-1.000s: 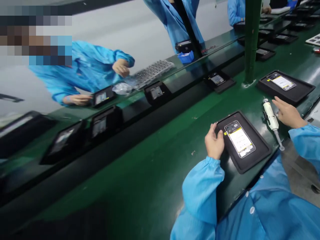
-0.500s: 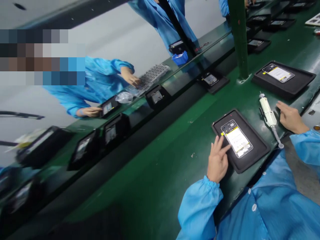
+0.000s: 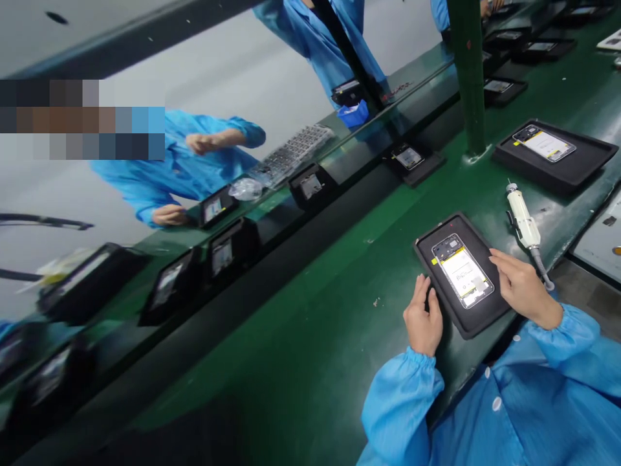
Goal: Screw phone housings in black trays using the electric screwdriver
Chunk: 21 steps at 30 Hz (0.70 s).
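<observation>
An opened smartphone (image 3: 463,272) with a white battery and yellow strips lies in a black tray (image 3: 468,321) on the bench. My left hand (image 3: 423,317) rests beside the tray's left edge, fingers stretched out and thumb apart, with nothing in it. On the opposite side my right hand (image 3: 526,288) reaches over the tray's right edge, fingers extended and close to the phone; whether it touches the tray firmly I cannot tell. A white electric screwdriver (image 3: 522,217) with a grey cable lies just beyond my right hand.
A second black tray (image 3: 548,178) with an opened phone sits at the right by a green post (image 3: 466,84). Several more trays line the dark conveyor channel (image 3: 272,233). Across it, a co-worker in blue sleeves (image 3: 194,168) is beside a clear parts tray (image 3: 295,152).
My right hand has moved left from beside the screwdriver to the tray's right edge. My left hand has drawn back from the phone to the tray's left side.
</observation>
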Tool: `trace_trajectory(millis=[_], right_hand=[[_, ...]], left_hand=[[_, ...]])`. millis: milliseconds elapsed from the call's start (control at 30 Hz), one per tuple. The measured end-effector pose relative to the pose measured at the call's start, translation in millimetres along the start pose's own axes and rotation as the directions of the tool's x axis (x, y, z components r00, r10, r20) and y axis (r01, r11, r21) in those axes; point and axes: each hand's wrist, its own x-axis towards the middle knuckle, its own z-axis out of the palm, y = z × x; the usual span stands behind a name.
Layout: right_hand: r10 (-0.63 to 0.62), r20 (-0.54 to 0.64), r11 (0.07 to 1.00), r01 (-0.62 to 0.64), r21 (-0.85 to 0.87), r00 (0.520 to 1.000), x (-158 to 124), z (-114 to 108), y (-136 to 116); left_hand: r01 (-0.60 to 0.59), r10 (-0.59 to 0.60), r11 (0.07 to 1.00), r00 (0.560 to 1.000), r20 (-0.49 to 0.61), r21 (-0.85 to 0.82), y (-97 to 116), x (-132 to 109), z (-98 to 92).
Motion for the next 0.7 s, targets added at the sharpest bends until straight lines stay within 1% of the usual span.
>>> trace_trajectory(millis=[67, 100, 200, 233, 267, 367, 433, 500, 533, 567, 600, 633, 700], right_hand=[[-0.02, 0.048, 0.996, 0.024, -0.091, 0.999, 2, 1, -12], [-0.029, 0.101, 0.987, 0.045, -0.152, 0.994, 4, 2, -21], [-0.012, 0.307, 0.937, 0.118, -0.329, 0.951, 8, 11, -52], [0.004, 0.353, 0.916, 0.138, -0.376, 0.936, 8, 15, -60], [0.016, 0.378, 0.896, 0.154, -0.417, 0.926, 8, 20, -66], [0.029, 0.391, 0.831, 0.195, -0.52, 0.92, 3, 33, -77], [0.02, 0.394, 0.783, 0.231, -0.578, 0.919, 0, 39, -77], [-0.011, 0.395, 0.745, 0.271, -0.609, 0.918, -1, 39, -71], [-0.033, 0.389, 0.746, 0.281, -0.604, 0.921, 0, 36, -66], [-0.054, 0.373, 0.768, 0.277, -0.577, 0.926, 3, 31, -59], [-0.068, 0.341, 0.814, 0.25, -0.525, 0.938, 7, 25, -51], [-0.062, 0.293, 0.874, 0.193, -0.445, 0.954, 12, 19, -43], [0.021, 0.168, 0.981, 0.012, -0.194, 0.986, 23, 9, -29]], left_hand=[[-0.021, 0.021, 1.0, 1.0, 0.016, -0.006, 0, -4, 2.2], [-0.031, 0.031, 0.999, 0.999, 0.022, -0.01, 0, -6, 3.5], [-0.051, 0.052, 0.998, 0.998, 0.03, -0.023, 0, -8, 6.9], [-0.054, 0.055, 0.998, 0.998, 0.031, -0.025, 0, -8, 7.8], [-0.06, 0.06, 0.998, 0.997, 0.037, -0.018, 0, -8, 8.6], [-0.08, 0.076, 0.995, 0.994, 0.078, 0.054, 2, -8, 10.0], [-0.084, 0.072, 0.991, 0.991, 0.109, 0.108, 3, -8, 10.2], [-0.073, 0.058, 0.989, 0.991, 0.122, 0.126, 5, -8, 9.9], [-0.069, 0.052, 0.989, 0.99, 0.128, 0.13, 7, -8, 9.6], [-0.067, 0.049, 0.989, 0.99, 0.135, 0.134, 9, -8, 9.1], [-0.065, 0.045, 0.987, 0.989, 0.141, 0.144, 11, -8, 8.4], [-0.06, 0.037, 0.985, 0.989, 0.142, 0.161, 13, -8, 7.5], [-0.03, 0.002, 0.977, 0.991, 0.134, 0.212, 18, -8, 5.4]])
